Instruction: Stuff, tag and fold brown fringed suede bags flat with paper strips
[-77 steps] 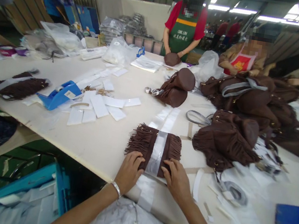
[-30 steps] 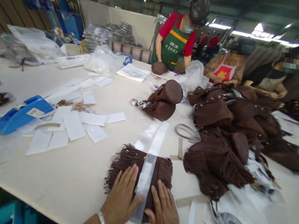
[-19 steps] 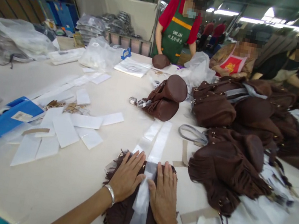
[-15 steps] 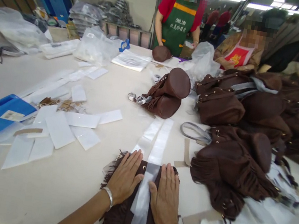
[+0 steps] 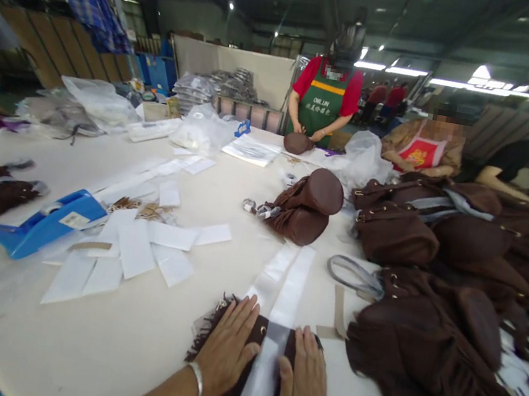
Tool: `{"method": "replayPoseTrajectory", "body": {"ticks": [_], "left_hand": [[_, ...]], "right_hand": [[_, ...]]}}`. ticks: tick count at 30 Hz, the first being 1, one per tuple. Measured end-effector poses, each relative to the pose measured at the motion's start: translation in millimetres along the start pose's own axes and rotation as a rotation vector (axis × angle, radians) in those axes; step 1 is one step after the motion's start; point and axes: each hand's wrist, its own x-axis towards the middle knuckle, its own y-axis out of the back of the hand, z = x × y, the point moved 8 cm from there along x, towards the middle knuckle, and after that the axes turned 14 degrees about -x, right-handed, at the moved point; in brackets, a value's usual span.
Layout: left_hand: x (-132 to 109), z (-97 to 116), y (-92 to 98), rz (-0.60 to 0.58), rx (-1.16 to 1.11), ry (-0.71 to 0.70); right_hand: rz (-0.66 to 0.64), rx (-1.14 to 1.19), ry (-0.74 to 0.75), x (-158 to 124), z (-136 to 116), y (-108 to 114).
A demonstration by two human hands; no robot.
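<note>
White table (image 5: 133, 345): strewn with white cards. Brown bag pile (image 5: 445, 269): on the right, near the hands. Fringed piece (image 5: 206, 340): flat at the near table edge, directly under both palms, its fringe showing past the left fingertips. Clear strip (image 5: 286, 296): runs over the piece's middle, between the hands. Left hand (image 5: 226, 347) and right hand (image 5: 307, 384): palms down, fingers extended and slightly spread, pressing the piece, gripping nothing. Bangle (image 5: 197, 383): on the left wrist.
</note>
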Motion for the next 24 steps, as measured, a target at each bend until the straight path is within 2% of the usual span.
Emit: {"method": "replayPoseTrajectory", "body": {"ticks": [4,8,12,15,18,21,24], "left_hand": [[-33,26,20.9,0.093,-0.084,0.088],[-51,52,19.3,0.097,-0.193,0.136],[-52,60,13.6,0.072,-0.230,0.161],[-53,56,15.1,0.053,-0.275,0.187],[-56,51,18.6,0.088,-0.328,0.229],[-57,53,16.1,0.137,-0.273,0.233],[-56,59,6.0,0.130,-0.185,0.225]], "right_hand": [[-0.050,0.156,-0.098,-8,1,22],[-0.112,0.269,-0.125,-16,-3,20],[-0.130,0.297,-0.109,-14,-1,22],[-0.149,0.267,-0.081,2,2,29],[-0.134,0.189,-0.052,30,0,33],[-0.176,0.089,0.054,56,-17,23],[-0.268,0.047,0.113,65,-32,3]]}}
